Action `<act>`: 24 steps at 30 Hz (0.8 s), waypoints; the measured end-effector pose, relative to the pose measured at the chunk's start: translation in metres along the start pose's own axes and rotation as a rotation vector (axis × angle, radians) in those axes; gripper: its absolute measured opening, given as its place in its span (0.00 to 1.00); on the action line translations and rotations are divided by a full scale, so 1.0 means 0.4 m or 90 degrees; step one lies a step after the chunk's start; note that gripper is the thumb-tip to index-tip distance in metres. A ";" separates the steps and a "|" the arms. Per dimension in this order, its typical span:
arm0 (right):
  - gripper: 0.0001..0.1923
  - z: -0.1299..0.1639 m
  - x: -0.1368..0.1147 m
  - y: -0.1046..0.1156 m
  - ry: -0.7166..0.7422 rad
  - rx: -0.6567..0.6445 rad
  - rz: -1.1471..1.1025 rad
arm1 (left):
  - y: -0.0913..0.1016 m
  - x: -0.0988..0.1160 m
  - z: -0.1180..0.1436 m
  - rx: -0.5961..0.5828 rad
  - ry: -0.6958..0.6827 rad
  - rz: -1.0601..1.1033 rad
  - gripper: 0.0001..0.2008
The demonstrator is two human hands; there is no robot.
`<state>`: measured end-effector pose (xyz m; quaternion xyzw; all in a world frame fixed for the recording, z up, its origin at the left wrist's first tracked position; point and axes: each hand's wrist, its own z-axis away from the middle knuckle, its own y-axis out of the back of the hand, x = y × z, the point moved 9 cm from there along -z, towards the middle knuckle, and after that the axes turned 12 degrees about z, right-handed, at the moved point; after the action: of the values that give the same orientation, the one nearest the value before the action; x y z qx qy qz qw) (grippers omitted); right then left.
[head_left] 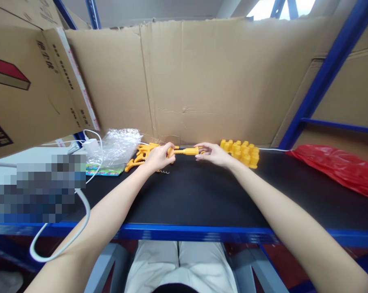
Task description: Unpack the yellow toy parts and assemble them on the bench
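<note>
My left hand (161, 156) is closed around the handle end of a yellow plastic tool, which lies level just above the black table mat. The tool's ribbed shaft leads right into a wider yellow sleeve (190, 151). Around that sleeve's right end curl the fingers and thumb of my right hand (213, 154). Beneath and left of my left hand lie several yellow corkscrews (134, 163), partly covered by it; a bare metal spiral (164, 171) sticks out. Right of my right hand, several yellow plastic sleeves (240, 152) stand upright in a cluster.
Clear plastic wrap (119, 146) lies on a colourful packet at the left, near a white charger (91, 146) and looping white cable (88, 207). A red plastic bag (336, 167) rests at the right. Cardboard (202, 81) walls the back; a blue rail (196, 232) edges the table.
</note>
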<state>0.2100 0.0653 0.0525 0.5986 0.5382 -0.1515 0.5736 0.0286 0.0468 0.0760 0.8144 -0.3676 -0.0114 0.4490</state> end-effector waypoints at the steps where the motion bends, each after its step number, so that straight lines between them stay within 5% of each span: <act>1: 0.23 0.000 0.001 0.000 0.000 0.001 0.001 | -0.001 0.000 0.000 -0.002 -0.001 -0.003 0.14; 12: 0.22 -0.011 0.031 0.051 0.008 0.110 0.097 | 0.004 -0.021 0.000 0.006 0.024 -0.005 0.22; 20: 0.20 0.020 0.035 0.176 -0.014 0.381 0.403 | 0.005 -0.048 0.000 0.001 0.072 -0.027 0.17; 24: 0.18 0.044 0.022 0.194 -0.023 0.424 0.563 | 0.001 -0.047 0.000 -0.007 0.075 -0.026 0.17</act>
<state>0.2844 0.0730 0.0811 0.9138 0.1489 -0.0684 0.3716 0.0148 0.0580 0.0704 0.8186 -0.3237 0.0252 0.4737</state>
